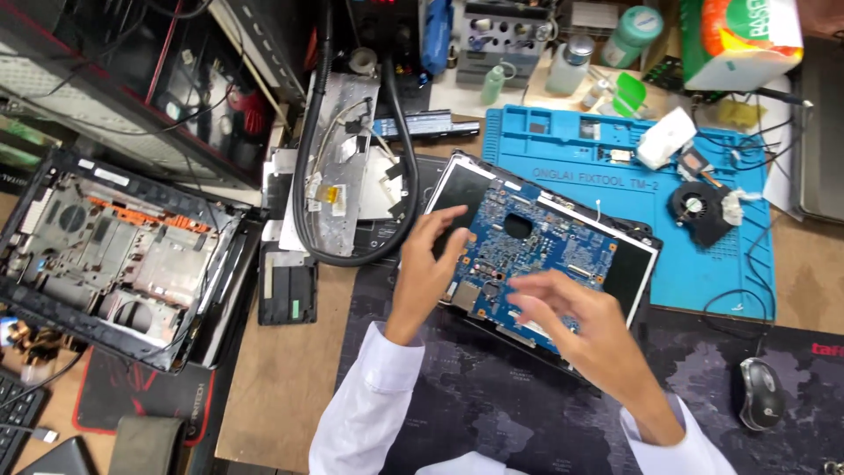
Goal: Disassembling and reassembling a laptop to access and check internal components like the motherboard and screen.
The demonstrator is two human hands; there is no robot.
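A blue laptop motherboard (549,242) lies tilted on top of a black laptop base (635,273) in the middle of the bench. My left hand (428,268) grips the board's left edge, thumb on top. My right hand (580,321) hovers over the board's near edge with fingers spread and slightly blurred; nothing is visibly held in it. Both arms wear white sleeves.
A blue repair mat (615,167) lies behind, with a black cooling fan (699,209) and a white adapter (665,136). An opened laptop chassis (114,259) sits at the left. A black hose (308,189) loops over a metal plate. A mouse (760,393) rests at the right.
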